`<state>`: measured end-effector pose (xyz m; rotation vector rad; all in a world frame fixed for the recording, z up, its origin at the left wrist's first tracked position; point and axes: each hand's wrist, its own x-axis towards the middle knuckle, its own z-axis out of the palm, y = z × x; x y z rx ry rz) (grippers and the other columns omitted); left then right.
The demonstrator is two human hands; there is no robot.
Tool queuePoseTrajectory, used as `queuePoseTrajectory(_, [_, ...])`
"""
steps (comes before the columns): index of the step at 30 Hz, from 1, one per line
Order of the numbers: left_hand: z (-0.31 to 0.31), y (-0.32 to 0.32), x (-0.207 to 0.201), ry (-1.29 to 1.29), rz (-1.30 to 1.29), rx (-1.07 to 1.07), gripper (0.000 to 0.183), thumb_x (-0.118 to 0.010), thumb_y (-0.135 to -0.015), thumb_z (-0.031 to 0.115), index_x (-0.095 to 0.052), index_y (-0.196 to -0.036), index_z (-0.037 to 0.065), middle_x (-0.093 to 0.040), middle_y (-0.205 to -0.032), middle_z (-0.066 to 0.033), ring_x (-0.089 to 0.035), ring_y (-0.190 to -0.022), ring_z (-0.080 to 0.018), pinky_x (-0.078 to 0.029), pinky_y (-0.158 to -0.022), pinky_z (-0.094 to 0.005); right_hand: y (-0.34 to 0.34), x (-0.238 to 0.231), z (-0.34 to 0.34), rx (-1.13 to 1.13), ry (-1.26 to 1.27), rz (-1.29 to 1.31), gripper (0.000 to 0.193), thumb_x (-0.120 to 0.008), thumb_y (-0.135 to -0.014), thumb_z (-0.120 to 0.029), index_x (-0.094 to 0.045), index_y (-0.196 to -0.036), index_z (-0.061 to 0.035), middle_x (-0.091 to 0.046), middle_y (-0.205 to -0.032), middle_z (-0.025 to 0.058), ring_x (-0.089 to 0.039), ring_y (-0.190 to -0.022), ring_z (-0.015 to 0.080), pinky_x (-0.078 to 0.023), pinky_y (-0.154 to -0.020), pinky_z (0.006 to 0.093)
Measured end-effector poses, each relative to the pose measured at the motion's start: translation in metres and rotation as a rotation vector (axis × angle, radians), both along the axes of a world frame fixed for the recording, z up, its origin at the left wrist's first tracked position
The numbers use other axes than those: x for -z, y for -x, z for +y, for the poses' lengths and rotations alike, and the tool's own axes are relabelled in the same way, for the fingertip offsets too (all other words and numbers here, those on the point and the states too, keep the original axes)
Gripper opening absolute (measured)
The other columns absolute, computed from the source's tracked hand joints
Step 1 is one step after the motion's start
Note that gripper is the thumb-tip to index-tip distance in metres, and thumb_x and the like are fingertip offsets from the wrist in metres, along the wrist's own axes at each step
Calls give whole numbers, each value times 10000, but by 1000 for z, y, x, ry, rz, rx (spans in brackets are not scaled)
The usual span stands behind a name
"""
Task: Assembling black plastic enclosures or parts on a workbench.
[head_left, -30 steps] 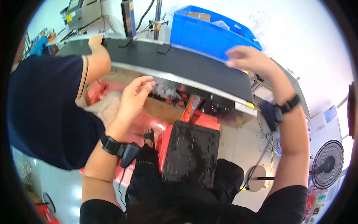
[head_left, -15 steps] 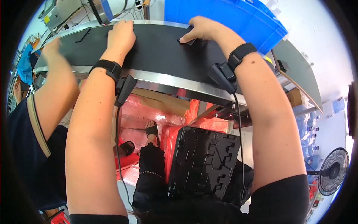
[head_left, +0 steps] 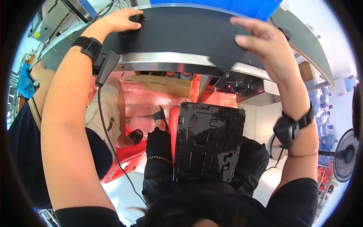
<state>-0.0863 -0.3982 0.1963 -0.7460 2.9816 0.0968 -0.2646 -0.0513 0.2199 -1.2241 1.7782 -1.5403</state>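
Observation:
My left hand (head_left: 120, 21) is at the far left of the black conveyor belt (head_left: 181, 32), its thumb and fingers curled round a small black piece (head_left: 137, 17) whose kind I cannot make out. Above the belt's right end, my right hand (head_left: 266, 42) is smeared by motion. A flat black piece (head_left: 226, 55), also blurred, extends from between its thumb and fingers over the metal rail (head_left: 162, 57). Each wrist carries a black strap with a dark device on it.
A blue crate (head_left: 227, 6) stands beyond the belt. A black moulded tray (head_left: 210, 142) lies on my lap. Another person's arm (head_left: 41, 77) is at the left. Below the belt is an open cardboard box (head_left: 162, 85); a fan (head_left: 345, 155) stands at the right.
My left hand has moved left and now grips a small black piece. My right hand has swung right and nearer, with the flat black piece. The view has shifted, and the tray sits straighter.

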Motion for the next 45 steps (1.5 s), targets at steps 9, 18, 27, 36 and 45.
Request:
queuePoseTrajectory(9, [36, 19, -13, -210, -43, 180, 815, -752, -708, 333, -397, -1407, 111, -381, -1436, -123, -371, -1318, -288, -277, -1100, -359, -25, 40, 102, -41, -379, -192, 358, -674, -782, -10, -624, -1134, 31, -669, -963, 52, -611, -860, 79, -491, -771, 237])
queuePoseTrajectory(18, [167, 10, -32, 86, 143, 293, 859, -765, -674, 449, -450, -1346, 16, -410, -1391, -253, -433, -1251, -372, -368, -1025, -388, -41, 149, 121, -105, -524, -279, 322, -668, -787, -20, -659, -1109, -9, -663, -933, 46, -586, -834, 87, -472, -745, 231])
queuePoseTrajectory(27, [300, -35, 93, -277, 67, 605, 761, -800, -553, 276, -533, -1189, -46, -487, -1109, -155, -485, -1063, -328, -416, -923, -396, -40, 170, 124, -206, -432, 48, 315, -629, -793, -23, -659, -1107, -26, -682, -934, 98, -612, -798, 130, -494, -749, 280])
queuePoseTrajectory(36, [298, -43, 145, -281, 186, 563, 588, -746, -666, 114, -542, -1206, 4, -492, -1113, -116, -492, -1069, -303, -417, -913, -408, -34, 173, 118, -229, -473, 54, 330, -630, -793, -29, -663, -1121, -47, -693, -936, 83, -603, -738, 133, -496, -709, 292])
queuePoseTrajectory(45, [295, -33, 164, -553, 446, 357, 444, -748, -689, 134, -618, -1102, 35, -543, -981, -110, -521, -1002, -307, -428, -887, -384, -54, 181, 124, -106, -450, 713, 375, -705, -718, -104, -688, -1090, -150, -556, -1211, 120, -506, -1124, 322, -445, -920, 401])
